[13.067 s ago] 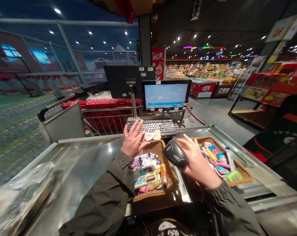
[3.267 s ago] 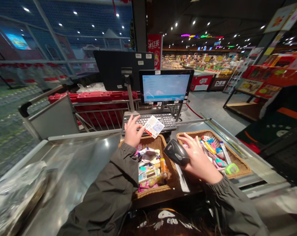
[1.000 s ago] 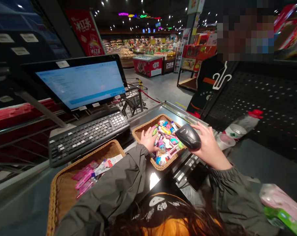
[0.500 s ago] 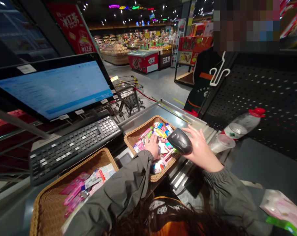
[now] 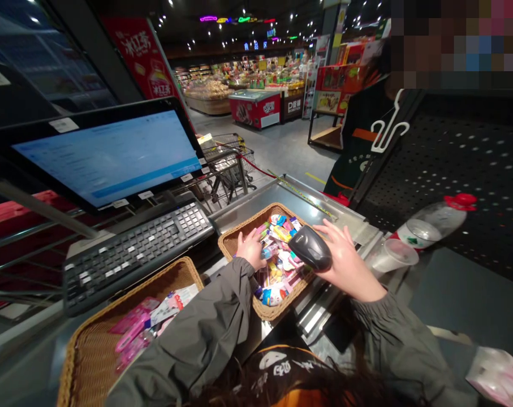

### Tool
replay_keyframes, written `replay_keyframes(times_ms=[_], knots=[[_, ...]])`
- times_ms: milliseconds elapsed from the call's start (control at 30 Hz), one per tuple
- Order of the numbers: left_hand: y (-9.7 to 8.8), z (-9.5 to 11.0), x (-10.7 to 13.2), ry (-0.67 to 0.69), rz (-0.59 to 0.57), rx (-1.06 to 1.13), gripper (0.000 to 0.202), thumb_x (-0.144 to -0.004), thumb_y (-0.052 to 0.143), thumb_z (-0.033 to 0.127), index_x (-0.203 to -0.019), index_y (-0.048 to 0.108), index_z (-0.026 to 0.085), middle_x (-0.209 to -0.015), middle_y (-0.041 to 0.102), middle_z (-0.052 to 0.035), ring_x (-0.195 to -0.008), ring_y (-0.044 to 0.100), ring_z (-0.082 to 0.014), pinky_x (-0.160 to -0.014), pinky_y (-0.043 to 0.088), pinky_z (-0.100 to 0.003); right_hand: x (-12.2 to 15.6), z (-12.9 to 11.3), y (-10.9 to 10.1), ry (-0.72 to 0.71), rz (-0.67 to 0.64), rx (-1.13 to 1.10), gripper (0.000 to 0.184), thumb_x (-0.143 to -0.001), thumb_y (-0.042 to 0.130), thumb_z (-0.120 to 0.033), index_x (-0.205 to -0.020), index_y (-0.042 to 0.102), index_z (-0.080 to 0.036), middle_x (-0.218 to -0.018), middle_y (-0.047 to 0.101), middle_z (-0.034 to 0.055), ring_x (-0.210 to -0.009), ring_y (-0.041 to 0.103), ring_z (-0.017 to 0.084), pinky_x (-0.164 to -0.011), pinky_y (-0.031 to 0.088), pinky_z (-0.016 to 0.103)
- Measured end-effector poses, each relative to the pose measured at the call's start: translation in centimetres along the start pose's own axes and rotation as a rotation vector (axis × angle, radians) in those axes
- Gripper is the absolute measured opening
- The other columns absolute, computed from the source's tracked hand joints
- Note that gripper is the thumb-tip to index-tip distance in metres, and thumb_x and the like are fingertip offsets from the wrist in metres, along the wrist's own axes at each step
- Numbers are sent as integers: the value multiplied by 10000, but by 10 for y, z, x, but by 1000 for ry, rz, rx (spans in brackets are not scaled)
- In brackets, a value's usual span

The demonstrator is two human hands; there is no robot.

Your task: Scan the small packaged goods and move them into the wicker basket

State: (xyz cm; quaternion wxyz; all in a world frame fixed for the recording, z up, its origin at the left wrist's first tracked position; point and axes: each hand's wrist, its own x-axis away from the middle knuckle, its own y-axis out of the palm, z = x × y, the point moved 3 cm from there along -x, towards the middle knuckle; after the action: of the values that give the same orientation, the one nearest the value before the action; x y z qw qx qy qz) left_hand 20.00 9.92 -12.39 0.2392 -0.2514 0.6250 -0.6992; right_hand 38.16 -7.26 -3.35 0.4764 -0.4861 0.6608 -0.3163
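My right hand (image 5: 349,263) grips a black handheld barcode scanner (image 5: 310,249), its head hanging over the right side of a wicker basket (image 5: 234,237). Small colourful packaged goods (image 5: 281,265) fill that basket. Inside its left part, my left hand (image 5: 251,250) has its fingers bent around a small clear-and-blue package (image 5: 268,251), between thumb and forefinger. Part of the package is hidden by the hand. A second wicker basket (image 5: 84,353) stands at lower left, holding pink packaged items (image 5: 133,333) and partly covered by my left sleeve.
A monitor (image 5: 112,152) and black keyboard (image 5: 141,249) stand to the left. On the right are plastic cups (image 5: 394,254), a red-capped bottle (image 5: 445,217) and a pink-and-white package (image 5: 498,376). A person in dark clothing (image 5: 353,147) is beyond the counter, near a white hanger (image 5: 389,127).
My left hand has drawn back leftward from among the goods, with the small package now at its fingers. The scanner stays over the basket; the whole view has shifted slightly.
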Motion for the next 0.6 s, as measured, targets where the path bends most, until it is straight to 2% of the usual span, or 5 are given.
replay_keyframes(times_ms=[167, 300, 467, 600], knots=[[-55, -11, 30, 191, 342, -58, 221, -731, 637, 290, -930, 699, 216, -1472, 490, -86, -1441, 301, -350, -1180, 8, -662, 0, -9, -2, -30, 26, -1, 497, -796, 621, -351, -1269, 584, -203, -1394, 506, 169, -1411, 309, 422, -1095, 185, 743], [-90, -26, 57, 229, 570, -197, 97, -751, 619, 258, -821, 667, 212, -1494, 464, -70, -1445, 309, -321, -1199, -92, -590, -5, -25, -3, -104, 60, -16, 457, -817, 616, -369, -1245, 596, -210, -1412, 493, 157, -1417, 298, 419, -1091, 183, 750], [-114, -40, 90, 212, 737, -306, 50, -765, 607, 236, -788, 645, 213, -1494, 463, -63, -1463, 275, -302, -1205, -119, -556, -14, -49, -3, -185, 84, -3, 385, -818, 609, -354, -1173, 632, -206, -1403, 496, 167, -1414, 304, 416, -1096, 186, 743], [-125, -45, 115, 193, 801, -344, 90, -783, 586, 236, -830, 658, 210, -1470, 495, -61, -1451, 305, -298, -1211, -98, -561, -21, -69, -3, -239, 92, -2, 394, -815, 603, -344, -1185, 615, -210, -1415, 483, 158, -1418, 297, 410, -1103, 183, 741]])
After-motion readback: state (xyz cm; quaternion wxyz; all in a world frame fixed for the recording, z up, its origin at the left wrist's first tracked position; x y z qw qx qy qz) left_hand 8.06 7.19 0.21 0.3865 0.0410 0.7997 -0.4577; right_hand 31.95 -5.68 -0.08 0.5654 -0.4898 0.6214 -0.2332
